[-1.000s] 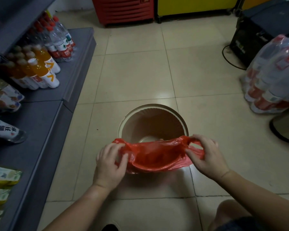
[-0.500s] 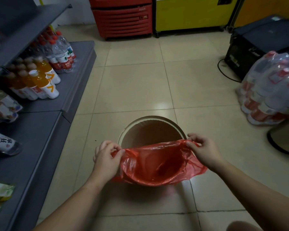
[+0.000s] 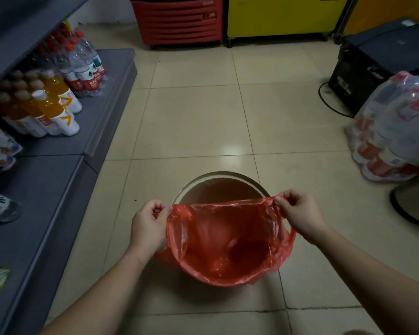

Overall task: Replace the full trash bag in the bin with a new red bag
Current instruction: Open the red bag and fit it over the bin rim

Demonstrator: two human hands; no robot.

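A round beige bin (image 3: 205,181) stands on the tiled floor in front of me, its far rim and dark inside showing. A red plastic bag (image 3: 228,243) hangs wide open over the bin's near half, with its near edge draped over the near rim. My left hand (image 3: 148,226) pinches the bag's left edge between thumb and curled fingers. My right hand (image 3: 300,213) pinches the right edge the same way. The bag's far edge is stretched taut between the two hands.
A grey shelf unit (image 3: 58,189) runs along the left with orange drink bottles (image 3: 49,105) and water bottles (image 3: 82,66). A wrapped pack of bottles (image 3: 394,131) sits at right, beside a black box (image 3: 373,64) and a round dark base (image 3: 414,204). Red and yellow cabinets stand behind.
Both hands have pulled the bag's mouth wider and lifted its far edge. The bag, bunched a second ago, now hangs open over the bin's near side.
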